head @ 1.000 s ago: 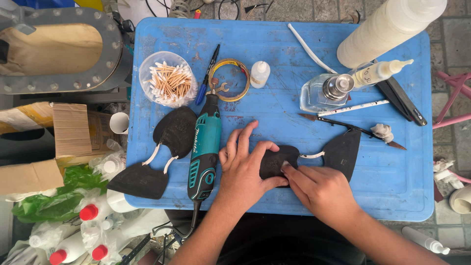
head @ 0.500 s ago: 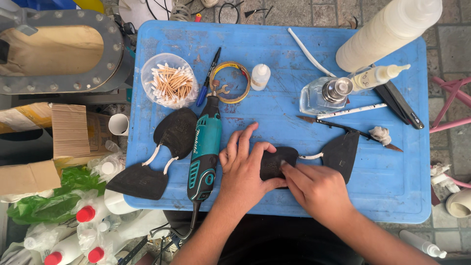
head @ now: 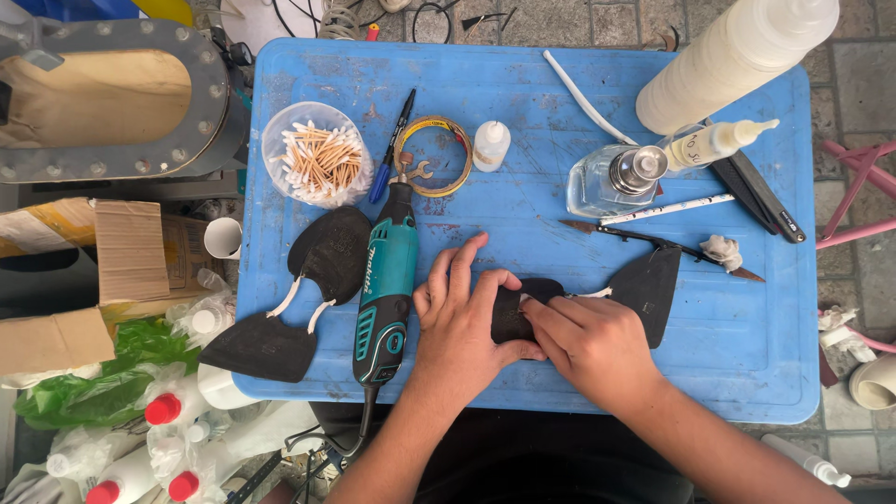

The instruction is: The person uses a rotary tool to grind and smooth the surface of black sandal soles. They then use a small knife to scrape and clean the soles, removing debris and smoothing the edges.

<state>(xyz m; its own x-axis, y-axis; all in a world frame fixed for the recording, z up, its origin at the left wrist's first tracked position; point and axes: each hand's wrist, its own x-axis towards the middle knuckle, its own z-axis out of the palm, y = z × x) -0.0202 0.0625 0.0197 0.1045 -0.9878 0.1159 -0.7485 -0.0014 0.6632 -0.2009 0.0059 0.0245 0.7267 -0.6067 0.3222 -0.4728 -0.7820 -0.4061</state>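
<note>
Both my hands rest on a black leather piece (head: 653, 285) lying on the blue table top (head: 560, 93). My left hand (head: 462, 322) lies flat over its left lobe and holds it down. My right hand (head: 583, 341) presses a finger onto the lobe's middle, beside a white strap that joins the two black parts. A second black piece (head: 322, 247) with white straps lies to the left. Between the two lies a teal rotary tool (head: 387, 285), just beside my left hand.
A clear cup of cotton swabs (head: 317, 154), a blue pen (head: 392, 145), a tape ring (head: 434, 154), small glue bottles (head: 490, 145), a glass burner (head: 616, 177), a large white bottle (head: 737, 56) and tweezers (head: 653, 238) lie across the far half. Cardboard and red-capped bottles (head: 163, 411) crowd the left side.
</note>
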